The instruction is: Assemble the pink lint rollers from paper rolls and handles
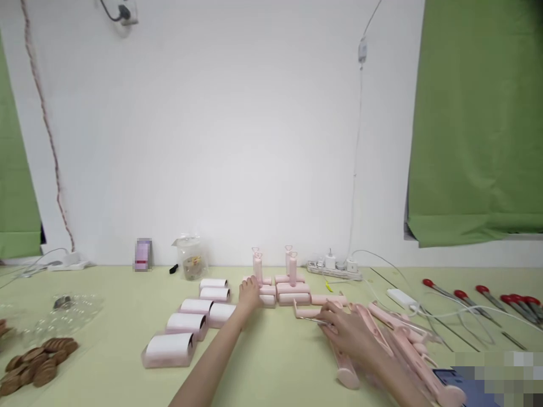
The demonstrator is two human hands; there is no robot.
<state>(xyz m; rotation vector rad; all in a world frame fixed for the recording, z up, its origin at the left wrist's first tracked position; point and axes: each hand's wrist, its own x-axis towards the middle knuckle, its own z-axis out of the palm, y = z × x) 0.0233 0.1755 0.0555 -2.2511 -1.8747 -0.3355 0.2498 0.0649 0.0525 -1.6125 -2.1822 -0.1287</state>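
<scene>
My left hand [249, 292] reaches forward with its fingers bent over the left end of a cluster of pink rollers [292, 288]; its fingertips are partly hidden. Two or more slim pink pieces with heart-shaped loops stand upright there, such as this pink upright piece [293, 270]. On the right, my right hand [341, 328] has its fingers closed around a pink handle [306, 312] with a thin shiny rod along it. Below and beside that hand lies a pile of long pink handles [409, 356], partly covered by my forearm.
White rolls in pinkish clear covers [169, 346] line the left of the table. Further left lie brown oval pieces [38, 364] and bubble wrap [80, 311]. A clear bag [192, 260] and power strip [333, 271] are by the wall. Red-ended metal tools [462, 299] and cables lie right.
</scene>
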